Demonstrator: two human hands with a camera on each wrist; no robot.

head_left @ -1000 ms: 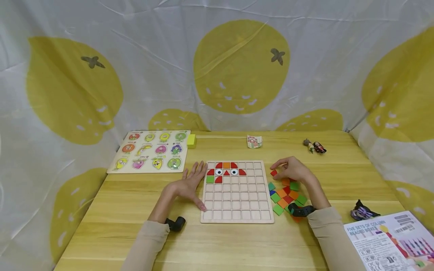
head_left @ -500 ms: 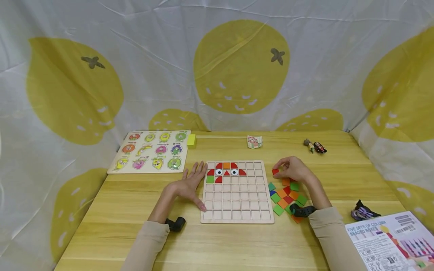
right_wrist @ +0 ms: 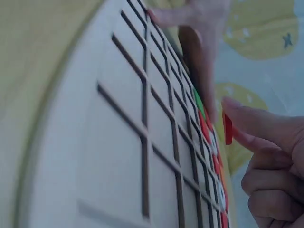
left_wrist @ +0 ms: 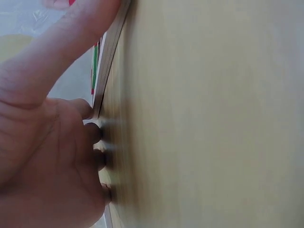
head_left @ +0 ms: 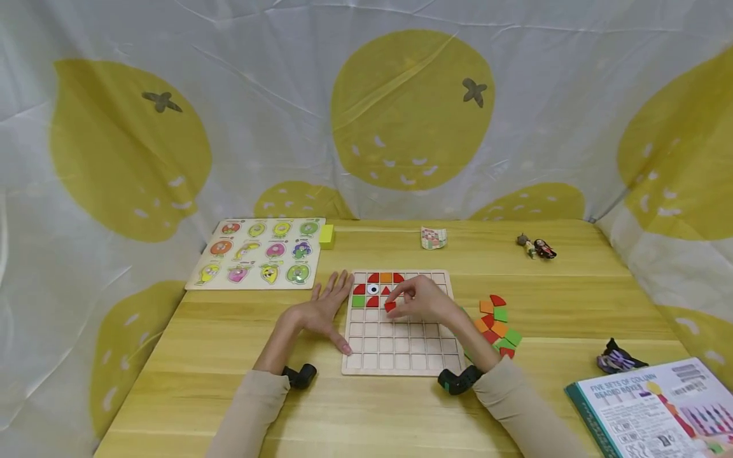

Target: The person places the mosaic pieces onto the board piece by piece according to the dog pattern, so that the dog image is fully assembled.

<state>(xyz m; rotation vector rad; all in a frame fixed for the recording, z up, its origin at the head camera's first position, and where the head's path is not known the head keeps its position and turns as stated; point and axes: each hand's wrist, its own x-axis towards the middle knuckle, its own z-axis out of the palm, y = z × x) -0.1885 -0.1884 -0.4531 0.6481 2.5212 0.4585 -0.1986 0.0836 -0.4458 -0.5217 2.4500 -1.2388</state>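
Observation:
A wooden grid board (head_left: 378, 361) lies on the table, its upper left squares filled with red, orange and green tiles and a white eye tile (head_left: 373, 289). My left hand (head_left: 318, 319) lies with fingers spread along the board's left edge; in the left wrist view, its thumb (left_wrist: 61, 47) reaches up by the board's side. My right hand (head_left: 422, 300) pinches a small red tile (right_wrist: 228, 129) between thumb and forefinger, over the third row just right of a red quarter-round tile (head_left: 372, 301). That hand covers part of the upper right squares.
Loose tiles (head_left: 499, 329) lie right of the board, partly under my right forearm. A fruit picture board (head_left: 258, 254) and yellow block (head_left: 326, 236) stand back left. A patterned paper (head_left: 433, 238), small figures (head_left: 536, 246), a dark bundle (head_left: 618, 357) and a box (head_left: 641, 407) are farther off.
My right hand has moved left from beside the loose tiles to over the board, carrying the red tile. The left hand stays at the board's left edge.

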